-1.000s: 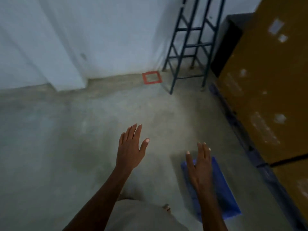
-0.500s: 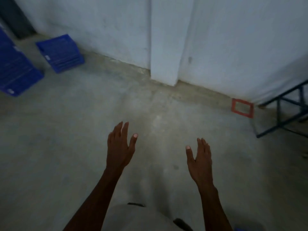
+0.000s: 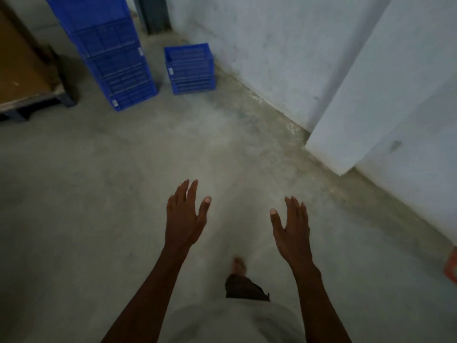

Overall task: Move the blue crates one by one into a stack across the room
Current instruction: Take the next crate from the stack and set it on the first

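A tall stack of blue crates (image 3: 113, 55) stands on the concrete floor at the upper left. Right of it, near the wall, sits a short stack of blue crates (image 3: 190, 69). My left hand (image 3: 185, 219) is held out in front of me, palm inward, fingers apart, holding nothing. My right hand (image 3: 291, 226) is beside it at about the same height, also with fingers apart and nothing in it. Both hands are well short of the crates, over bare floor.
A brown board on a dark pallet (image 3: 22, 78) lies at the far left beside the tall stack. A pale wall with a jutting pillar (image 3: 366, 107) runs along the right. An orange-red marking (image 3: 451, 268) shows at the right edge. My foot (image 3: 239, 266) steps forward on the floor.
The view has swung left: the blue crate beneath my right hand and the metal rack have left the frame, and the two crate stacks have come closer. Both hands stay empty.
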Demonstrator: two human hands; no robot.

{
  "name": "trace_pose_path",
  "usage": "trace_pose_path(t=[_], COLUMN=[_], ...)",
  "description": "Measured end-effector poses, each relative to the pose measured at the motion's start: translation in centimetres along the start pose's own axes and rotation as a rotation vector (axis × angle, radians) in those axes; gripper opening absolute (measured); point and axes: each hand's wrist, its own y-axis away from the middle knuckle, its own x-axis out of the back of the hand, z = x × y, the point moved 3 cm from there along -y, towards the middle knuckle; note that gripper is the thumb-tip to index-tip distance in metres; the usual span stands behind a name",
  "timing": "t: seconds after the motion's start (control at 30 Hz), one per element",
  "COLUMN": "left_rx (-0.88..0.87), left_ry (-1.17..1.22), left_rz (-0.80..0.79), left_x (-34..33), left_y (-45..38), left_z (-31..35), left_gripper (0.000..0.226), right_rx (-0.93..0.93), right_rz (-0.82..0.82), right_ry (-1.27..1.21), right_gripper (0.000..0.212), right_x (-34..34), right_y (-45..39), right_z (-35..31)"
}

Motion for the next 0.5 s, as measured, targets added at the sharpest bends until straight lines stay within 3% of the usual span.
trace_pose_path(t=[0.27,0.5], left_rx=[0.159,0.249], left_ry=[-0.001,0.022], left_rz=[0.116,0.162], left_x=[1.2,0.8], left_y=[-16.3,-33.8], left_z=[-0.2,-4.1], left_gripper=[0.076,0.076], right_rx=[0.166,0.251], right_rz=[-0.166,-0.219], right_ry=[0.029,0.036], right_gripper=[0.068,0.067], right_x=[-3.0,-9.9], right_y=[-21.4,-40.0], right_z=[-8.7,-15.9])
